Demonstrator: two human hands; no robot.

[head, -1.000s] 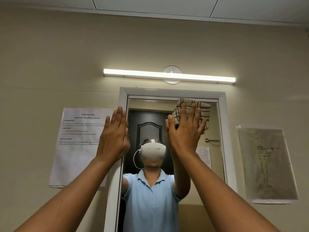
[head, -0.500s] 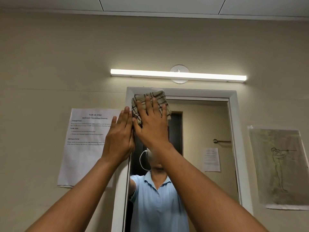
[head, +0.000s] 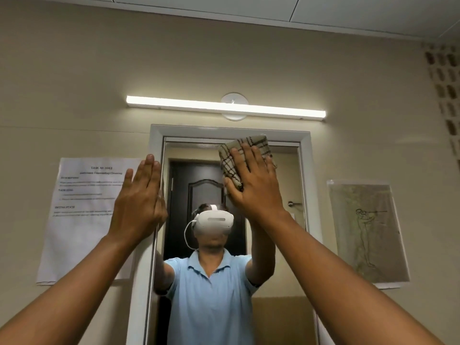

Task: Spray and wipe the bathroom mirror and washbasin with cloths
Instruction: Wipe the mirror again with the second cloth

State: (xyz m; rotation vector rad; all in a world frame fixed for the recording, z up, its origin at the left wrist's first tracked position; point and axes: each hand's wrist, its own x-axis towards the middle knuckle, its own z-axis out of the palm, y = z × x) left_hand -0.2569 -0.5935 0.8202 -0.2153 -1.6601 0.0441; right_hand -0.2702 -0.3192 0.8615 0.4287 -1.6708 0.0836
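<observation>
A tall mirror (head: pixel 286 170) in a white frame hangs on the beige wall. My right hand (head: pixel 256 188) presses a folded beige checked cloth (head: pixel 231 163) flat against the glass near the mirror's upper middle, fingers straight and spread. My left hand (head: pixel 140 200) lies flat with straight fingers on the mirror's left frame edge, holding nothing. The glass reflects a person in a light blue shirt wearing a white headset. The washbasin is out of view.
A lit tube lamp (head: pixel 225 107) is mounted above the mirror. A printed task sheet (head: pixel 82 220) is taped to the wall at left, a drawing sheet (head: pixel 366 232) at right. A patterned vent block (head: pixel 445 78) sits at far right.
My right hand has slid the cloth from the mirror's top left corner rightward to its upper middle. My left hand has stayed on the left frame.
</observation>
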